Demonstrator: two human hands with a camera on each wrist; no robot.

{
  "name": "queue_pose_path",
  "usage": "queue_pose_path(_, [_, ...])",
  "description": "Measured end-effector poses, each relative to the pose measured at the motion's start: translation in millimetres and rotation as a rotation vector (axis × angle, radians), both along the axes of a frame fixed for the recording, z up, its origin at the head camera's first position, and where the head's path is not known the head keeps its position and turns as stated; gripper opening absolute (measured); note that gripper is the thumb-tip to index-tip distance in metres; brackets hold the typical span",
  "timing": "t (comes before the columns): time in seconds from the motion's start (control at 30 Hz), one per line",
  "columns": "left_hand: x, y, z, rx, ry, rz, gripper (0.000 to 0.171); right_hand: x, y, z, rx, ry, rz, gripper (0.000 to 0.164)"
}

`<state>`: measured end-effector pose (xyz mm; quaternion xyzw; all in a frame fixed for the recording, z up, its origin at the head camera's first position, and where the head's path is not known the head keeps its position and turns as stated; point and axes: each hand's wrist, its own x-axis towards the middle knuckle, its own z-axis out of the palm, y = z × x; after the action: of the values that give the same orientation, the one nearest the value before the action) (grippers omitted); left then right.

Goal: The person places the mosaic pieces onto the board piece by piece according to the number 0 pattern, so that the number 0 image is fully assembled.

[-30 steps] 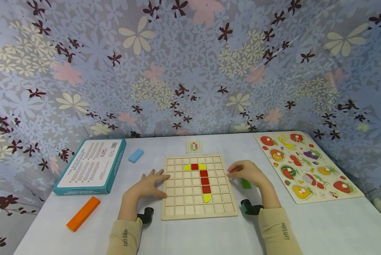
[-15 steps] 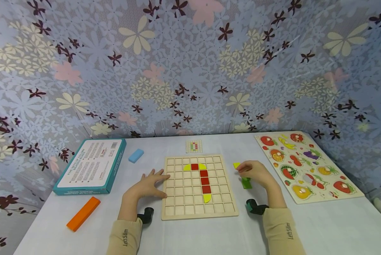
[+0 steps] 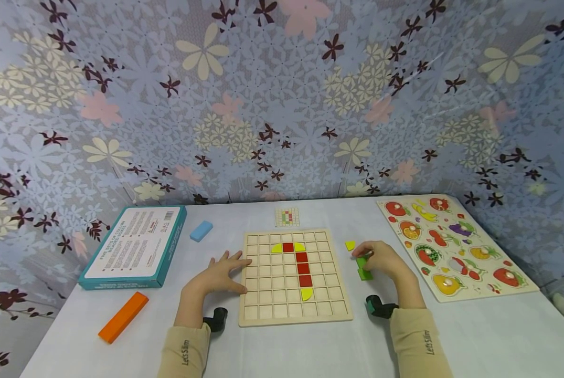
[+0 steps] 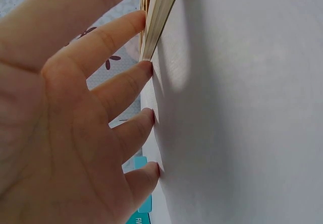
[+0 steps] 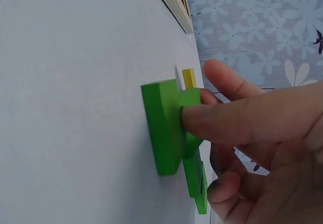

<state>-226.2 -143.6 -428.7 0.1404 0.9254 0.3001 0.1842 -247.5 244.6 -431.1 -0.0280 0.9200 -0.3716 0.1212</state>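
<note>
A wooden grid board (image 3: 272, 314) lies at the table's middle, with several red square (image 3: 304, 268) and yellow rounded pieces (image 3: 306, 293) in its cells. My left hand (image 3: 217, 275) spreads its fingers along the board's left edge; in the left wrist view, fingertips (image 4: 146, 68) touch the edge and the tabletop. Right of the board, my right hand (image 3: 381, 261) is at a small group of green blocks (image 3: 364, 274). In the right wrist view, its thumb (image 5: 202, 117) and curled fingers pinch one green block (image 5: 190, 98); another green block (image 5: 161, 128) stands nearer the camera.
A yellow piece (image 3: 350, 245) lies beside the green blocks. Behind the board is a small pattern card (image 3: 287, 217). To the left are a teal-and-white box (image 3: 135, 244), a blue block (image 3: 201, 230) and an orange bar (image 3: 123, 317). A fruit puzzle board (image 3: 456, 247) lies at right.
My right hand has moved right and slightly down from the board's edge to the green blocks, uncovering the yellow piece. My left hand has stayed at the board's left edge.
</note>
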Motion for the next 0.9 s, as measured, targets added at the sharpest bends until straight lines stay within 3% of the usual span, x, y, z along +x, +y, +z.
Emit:
queue_pose_path(0.47, [-0.2, 1.3, -1.4, 0.004, 0.004, 0.01, 0.073, 0.4, -2.7, 2.6, -0.022, 0.01, -0.017, 0.034])
queue_pose_path(0.9, [0.4, 1.8, 0.3, 0.003, -0.004, 0.009, 0.073, 1.6, -3.8, 7.1, -0.141, 0.069, -0.027, 0.034])
